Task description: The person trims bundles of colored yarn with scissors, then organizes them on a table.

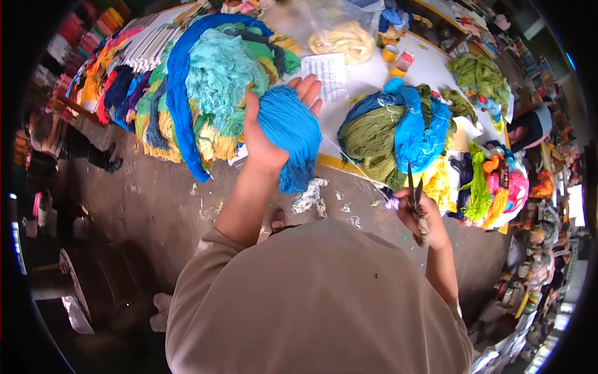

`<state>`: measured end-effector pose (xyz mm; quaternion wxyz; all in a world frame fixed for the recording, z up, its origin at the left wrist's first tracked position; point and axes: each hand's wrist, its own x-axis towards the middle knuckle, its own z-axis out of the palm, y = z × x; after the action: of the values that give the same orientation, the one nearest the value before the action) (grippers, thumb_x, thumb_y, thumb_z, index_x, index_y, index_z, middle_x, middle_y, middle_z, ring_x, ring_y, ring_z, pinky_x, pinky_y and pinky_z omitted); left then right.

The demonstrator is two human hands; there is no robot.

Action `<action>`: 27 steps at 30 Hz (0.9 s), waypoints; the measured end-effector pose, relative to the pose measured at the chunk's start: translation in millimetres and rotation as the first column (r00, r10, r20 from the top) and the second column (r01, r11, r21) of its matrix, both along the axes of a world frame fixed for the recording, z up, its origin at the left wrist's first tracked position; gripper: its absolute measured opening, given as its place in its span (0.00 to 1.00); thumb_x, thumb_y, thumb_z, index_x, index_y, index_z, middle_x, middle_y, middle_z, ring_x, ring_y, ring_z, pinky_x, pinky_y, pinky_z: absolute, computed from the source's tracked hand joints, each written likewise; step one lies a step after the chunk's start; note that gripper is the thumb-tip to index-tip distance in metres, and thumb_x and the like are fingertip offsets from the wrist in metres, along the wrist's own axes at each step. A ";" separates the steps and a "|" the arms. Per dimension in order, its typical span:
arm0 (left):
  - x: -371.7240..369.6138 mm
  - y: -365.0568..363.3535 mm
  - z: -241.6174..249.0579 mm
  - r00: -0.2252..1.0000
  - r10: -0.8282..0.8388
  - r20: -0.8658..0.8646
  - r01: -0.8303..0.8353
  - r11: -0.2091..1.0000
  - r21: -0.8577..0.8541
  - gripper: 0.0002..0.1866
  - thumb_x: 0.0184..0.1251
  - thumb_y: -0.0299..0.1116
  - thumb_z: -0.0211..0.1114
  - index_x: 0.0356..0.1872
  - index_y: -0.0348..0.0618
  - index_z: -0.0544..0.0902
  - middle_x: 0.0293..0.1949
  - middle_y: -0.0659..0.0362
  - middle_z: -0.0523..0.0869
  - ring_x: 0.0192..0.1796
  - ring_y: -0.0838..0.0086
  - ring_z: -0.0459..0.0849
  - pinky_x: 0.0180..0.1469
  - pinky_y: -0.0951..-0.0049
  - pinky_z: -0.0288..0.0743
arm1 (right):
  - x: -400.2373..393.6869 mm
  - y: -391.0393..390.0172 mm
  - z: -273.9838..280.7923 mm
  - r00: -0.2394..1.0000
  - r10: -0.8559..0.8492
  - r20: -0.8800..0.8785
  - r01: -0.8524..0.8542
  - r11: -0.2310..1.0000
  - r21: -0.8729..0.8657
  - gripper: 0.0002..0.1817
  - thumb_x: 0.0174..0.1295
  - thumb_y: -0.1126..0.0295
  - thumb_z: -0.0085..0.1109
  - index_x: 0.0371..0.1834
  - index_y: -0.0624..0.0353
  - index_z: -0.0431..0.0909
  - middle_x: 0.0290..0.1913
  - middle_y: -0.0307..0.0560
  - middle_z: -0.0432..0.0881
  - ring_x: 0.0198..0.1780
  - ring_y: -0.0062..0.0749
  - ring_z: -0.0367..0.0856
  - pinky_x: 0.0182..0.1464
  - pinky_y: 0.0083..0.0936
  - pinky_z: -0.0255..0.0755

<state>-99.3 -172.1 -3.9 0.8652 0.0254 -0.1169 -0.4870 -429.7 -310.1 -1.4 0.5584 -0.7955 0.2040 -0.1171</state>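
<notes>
A bundle of blue yarn [291, 134] lies across the palm of my left hand [265, 140], its lower end hanging past the wrist. The fingers and thumb are spread around it, holding it up over the table's front edge. My right hand [420, 218] is closed on dark scissors [415, 196], whose blades point up and stand slightly apart. Just beyond the blades, a bright blue skein [414, 140] lies over olive-green yarn [372, 134] in a pile. A printed sheet of paper [325, 76] rests on the table behind my left hand.
At the left is a large heap with light turquoise yarn [221, 68] and a long blue skein [179, 93]. Cones of thread [402, 62] stand farther back. Yarn scraps [309, 196] litter the floor. One person [62, 137] is at the left, another [529, 128] at the right.
</notes>
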 end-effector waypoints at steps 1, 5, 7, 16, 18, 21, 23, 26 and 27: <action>4.8 1.2 -0.9 0.999 0.029 0.026 -0.029 1.000 -0.006 0.45 0.74 0.66 0.45 0.73 0.31 0.62 0.78 0.42 0.58 0.80 0.52 0.54 0.80 0.50 0.47 | -20.7 -11.9 -13.6 0.989 -0.021 -0.145 0.016 0.999 -0.041 0.22 0.57 0.84 0.60 0.56 0.57 0.77 0.26 0.34 0.71 0.28 0.18 0.70 0.32 0.21 0.68; -1.8 -7.7 14.8 0.963 0.068 0.261 -0.087 0.994 0.063 0.46 0.74 0.66 0.46 0.76 0.34 0.57 0.78 0.41 0.58 0.80 0.52 0.55 0.79 0.53 0.49 | -35.2 -28.3 -42.3 0.925 -0.301 -0.231 0.127 0.819 -0.559 0.21 0.57 0.83 0.65 0.54 0.60 0.75 0.37 0.45 0.80 0.37 0.28 0.78 0.44 0.26 0.74; -11.4 -17.5 28.0 0.861 0.007 0.508 -0.061 0.994 0.091 0.48 0.72 0.68 0.48 0.79 0.40 0.51 0.78 0.41 0.55 0.80 0.53 0.54 0.79 0.57 0.51 | -1.3 -28.1 -39.3 0.980 -0.194 0.042 0.197 0.941 -0.276 0.37 0.57 0.86 0.65 0.71 0.62 0.61 0.66 0.55 0.75 0.66 0.38 0.77 0.67 0.31 0.68; -1.7 -30.0 86.4 0.727 0.112 0.677 -0.208 0.976 0.062 0.50 0.71 0.69 0.48 0.78 0.38 0.48 0.77 0.43 0.59 0.80 0.54 0.56 0.78 0.56 0.55 | 188.0 19.7 61.6 0.846 0.010 0.534 0.008 1.000 -0.030 0.50 0.54 0.86 0.68 0.78 0.51 0.49 0.32 0.33 0.73 0.31 0.15 0.65 0.34 0.17 0.63; 27.0 -24.7 80.0 0.745 0.031 0.666 -0.080 0.996 0.042 0.41 0.73 0.64 0.50 0.75 0.41 0.61 0.73 0.49 0.69 0.76 0.60 0.65 0.75 0.58 0.62 | 191.0 -2.0 83.3 0.888 0.062 0.456 0.053 0.970 -0.237 0.47 0.54 0.85 0.69 0.76 0.51 0.54 0.32 0.33 0.72 0.32 0.16 0.67 0.35 0.17 0.65; 75.7 -13.4 43.0 0.525 -0.049 0.850 -0.309 0.919 0.244 0.36 0.71 0.65 0.56 0.65 0.43 0.76 0.61 0.57 0.80 0.64 0.67 0.76 0.69 0.65 0.65 | 196.1 -24.7 125.1 0.871 0.111 0.478 0.069 0.937 -0.343 0.45 0.53 0.82 0.71 0.74 0.52 0.59 0.30 0.31 0.69 0.32 0.16 0.67 0.34 0.18 0.64; 80.5 -9.3 38.3 0.362 -0.183 0.914 -0.518 0.776 0.360 0.34 0.71 0.64 0.59 0.61 0.44 0.80 0.55 0.59 0.83 0.60 0.71 0.78 0.66 0.68 0.68 | 200.8 -36.7 142.5 0.843 0.173 0.509 0.024 0.934 -0.358 0.43 0.52 0.84 0.68 0.74 0.52 0.64 0.62 0.38 0.75 0.63 0.25 0.71 0.67 0.26 0.62; 62.2 -9.0 71.5 0.211 0.012 0.977 -0.551 0.828 0.109 0.25 0.70 0.57 0.66 0.52 0.45 0.84 0.45 0.63 0.85 0.52 0.78 0.78 0.55 0.72 0.73 | 198.8 -38.3 181.5 0.833 0.282 0.476 0.098 0.772 -0.628 0.42 0.52 0.82 0.70 0.73 0.55 0.65 0.62 0.40 0.78 0.64 0.25 0.72 0.68 0.25 0.62; 59.6 -9.4 88.3 0.045 0.034 0.998 -0.602 0.799 0.000 0.22 0.70 0.52 0.67 0.50 0.44 0.84 0.42 0.64 0.85 0.49 0.80 0.79 0.51 0.74 0.74 | 194.2 -49.8 189.8 0.861 0.274 0.429 0.084 0.754 -0.652 0.39 0.54 0.80 0.69 0.72 0.56 0.67 0.63 0.43 0.77 0.64 0.25 0.72 0.66 0.23 0.64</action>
<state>-39.7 -181.5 84.3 0.6269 0.5502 -0.5322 -0.1449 -235.5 -359.9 188.4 0.2857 -0.8902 -0.0434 -0.3522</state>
